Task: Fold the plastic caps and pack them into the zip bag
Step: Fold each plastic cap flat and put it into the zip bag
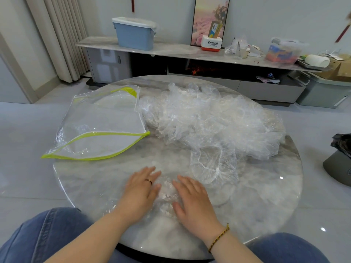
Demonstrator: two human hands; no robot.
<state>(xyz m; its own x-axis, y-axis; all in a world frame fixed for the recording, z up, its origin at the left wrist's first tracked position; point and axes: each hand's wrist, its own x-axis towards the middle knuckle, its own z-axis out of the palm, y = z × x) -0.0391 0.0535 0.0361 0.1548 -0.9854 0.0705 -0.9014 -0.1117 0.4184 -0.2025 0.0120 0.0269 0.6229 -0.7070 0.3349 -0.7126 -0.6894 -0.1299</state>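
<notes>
Cap in work: one clear plastic cap [167, 192] lies on the near part of the round marble table [266, 196], right in front of you. It is crumpled and nearly see-through. Its outline is hard to trace, but its long axis seems to run away from you, between your hands.

Your left hand [141, 188] and right hand [193, 198] both lie flat on it with fingers straight, pressing down and clasping nothing. Fingertips point towards the far edge.

Another cap [212, 168] lies spread out just beyond your right hand, its white gathered hem showing.

The pile of caps [212, 118] sits further back, centre to right, as a loose, frothy heap stretched across the table.

The zip bag [100, 124] lies far left, touching the pile. It is clear with a lime-green edge, and its gaping mouth faces the near-left rim.
</notes>
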